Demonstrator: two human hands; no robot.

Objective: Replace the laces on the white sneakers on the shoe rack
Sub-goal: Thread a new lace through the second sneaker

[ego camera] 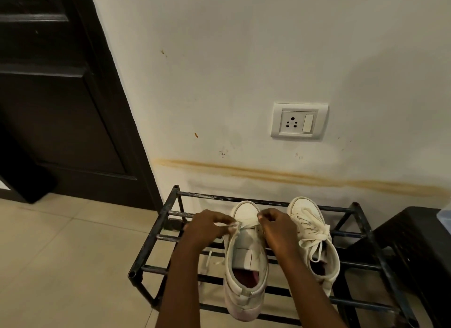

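**One sneaker stripped, one still tied**

From the head camera: both white sneakers sit on the top tier of the shoe rack (153, 232), toes toward its back rail. The open sneaker (244, 286) is at the middle of the rack, its tongue bare and nearly every eyelet empty. Only a lace (233, 226) shows at the toe end.

The left hand (207, 226) pinches that lace, with a loose tail dangling through the rack's bars. The right hand (274, 224) has its fingers curled tight on the opposite side, apparently pinching the same lace. I can't tell whether this is the old lace's last row coming out or a new lace's first row going in.

The laced sneaker (314, 254), toward the rack's right end, is fully threaded and knotted, so it looks untouched. I'd call this less than halfway.
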